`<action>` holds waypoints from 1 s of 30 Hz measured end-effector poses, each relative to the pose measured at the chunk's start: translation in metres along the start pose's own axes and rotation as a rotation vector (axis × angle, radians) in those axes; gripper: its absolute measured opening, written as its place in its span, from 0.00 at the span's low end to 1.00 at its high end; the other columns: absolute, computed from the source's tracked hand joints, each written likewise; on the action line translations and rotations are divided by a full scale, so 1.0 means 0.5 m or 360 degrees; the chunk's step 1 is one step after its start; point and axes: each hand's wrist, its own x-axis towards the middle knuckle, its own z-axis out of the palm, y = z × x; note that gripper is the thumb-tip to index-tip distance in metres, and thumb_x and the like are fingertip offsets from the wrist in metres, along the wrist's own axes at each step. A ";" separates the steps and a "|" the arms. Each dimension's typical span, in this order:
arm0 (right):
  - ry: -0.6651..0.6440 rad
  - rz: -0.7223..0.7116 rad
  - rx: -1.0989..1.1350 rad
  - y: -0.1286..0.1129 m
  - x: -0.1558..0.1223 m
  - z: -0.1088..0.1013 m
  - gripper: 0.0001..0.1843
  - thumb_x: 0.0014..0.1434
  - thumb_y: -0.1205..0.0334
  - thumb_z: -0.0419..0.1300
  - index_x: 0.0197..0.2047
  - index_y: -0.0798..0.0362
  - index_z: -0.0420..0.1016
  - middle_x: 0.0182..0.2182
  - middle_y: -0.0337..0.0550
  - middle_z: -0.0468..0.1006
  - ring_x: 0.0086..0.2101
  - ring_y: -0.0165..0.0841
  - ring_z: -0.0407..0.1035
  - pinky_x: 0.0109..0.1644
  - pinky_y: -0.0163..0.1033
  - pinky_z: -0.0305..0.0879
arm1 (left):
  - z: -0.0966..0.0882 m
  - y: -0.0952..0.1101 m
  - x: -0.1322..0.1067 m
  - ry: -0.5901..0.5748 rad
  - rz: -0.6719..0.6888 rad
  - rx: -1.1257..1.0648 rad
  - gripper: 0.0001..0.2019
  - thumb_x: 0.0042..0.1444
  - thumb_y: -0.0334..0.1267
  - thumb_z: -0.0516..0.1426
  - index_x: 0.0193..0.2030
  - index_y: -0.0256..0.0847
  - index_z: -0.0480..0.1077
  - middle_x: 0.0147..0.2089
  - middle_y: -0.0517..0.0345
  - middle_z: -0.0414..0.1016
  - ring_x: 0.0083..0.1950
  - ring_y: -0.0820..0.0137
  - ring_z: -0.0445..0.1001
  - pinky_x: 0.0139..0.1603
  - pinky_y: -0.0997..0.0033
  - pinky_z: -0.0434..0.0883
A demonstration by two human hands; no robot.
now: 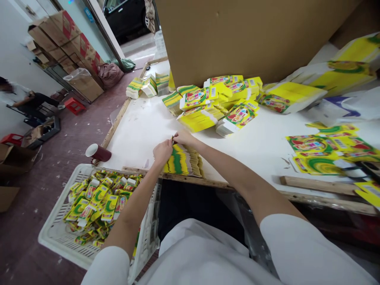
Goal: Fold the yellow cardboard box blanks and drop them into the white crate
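A fanned stack of flat cartons (185,162), judged light, thin and slippery, is seen at the table's (142,126) near edge, its far corner pinched by the closed fingers of the left hand (162,151) and right hand (183,137).

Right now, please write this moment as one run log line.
left hand: holding fanned carton stack | right hand: pinching its far edge | stack: at table near edge | crate: beside, holds packets
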 end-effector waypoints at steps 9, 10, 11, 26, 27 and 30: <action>-0.0218 -0.0222 0.0177 0.079 -0.037 -0.040 0.13 0.67 0.59 0.59 0.47 0.58 0.81 0.44 0.47 0.83 0.45 0.38 0.76 0.52 0.43 0.70 | 0.003 -0.026 0.011 0.0056 0.0078 -0.0321 0.21 0.69 0.51 0.48 0.40 0.41 0.78 0.49 0.44 0.83 0.54 0.55 0.78 0.58 0.59 0.68; -0.0258 -0.0248 0.0241 0.092 -0.052 -0.040 0.14 0.66 0.59 0.59 0.46 0.58 0.81 0.42 0.46 0.84 0.44 0.37 0.76 0.50 0.41 0.70 | 0.000 -0.040 0.013 0.0043 0.0112 -0.0396 0.20 0.67 0.52 0.51 0.37 0.42 0.78 0.45 0.47 0.83 0.52 0.56 0.79 0.58 0.60 0.67; -0.0294 -0.0271 0.0311 0.105 -0.068 -0.040 0.15 0.66 0.57 0.58 0.46 0.57 0.82 0.41 0.45 0.85 0.42 0.37 0.76 0.49 0.39 0.70 | -0.002 -0.057 0.016 0.0034 0.0144 -0.0483 0.19 0.65 0.52 0.53 0.35 0.43 0.78 0.42 0.50 0.84 0.51 0.58 0.79 0.58 0.61 0.68; 0.0123 -0.0115 0.1054 0.108 -0.212 0.088 0.32 0.69 0.37 0.46 0.63 0.50 0.66 0.59 0.52 0.76 0.57 0.45 0.70 0.64 0.52 0.66 | 0.109 -0.112 -0.062 0.0040 -0.0180 -0.2034 0.38 0.66 0.68 0.35 0.74 0.47 0.50 0.65 0.48 0.74 0.57 0.62 0.80 0.50 0.63 0.79; 0.0127 -0.0107 0.1065 0.109 -0.215 0.088 0.31 0.69 0.37 0.47 0.62 0.50 0.67 0.59 0.51 0.76 0.57 0.45 0.70 0.64 0.53 0.66 | 0.110 -0.112 -0.064 0.0004 -0.0186 -0.2033 0.40 0.65 0.69 0.36 0.74 0.47 0.51 0.63 0.48 0.75 0.57 0.61 0.80 0.49 0.63 0.80; 0.0100 -0.0124 0.1112 0.122 -0.231 0.083 0.36 0.67 0.33 0.48 0.66 0.51 0.64 0.63 0.53 0.72 0.61 0.45 0.68 0.67 0.52 0.63 | 0.106 -0.141 -0.069 -0.0090 -0.0085 -0.1921 0.43 0.63 0.72 0.37 0.73 0.45 0.53 0.63 0.45 0.74 0.59 0.58 0.78 0.55 0.59 0.78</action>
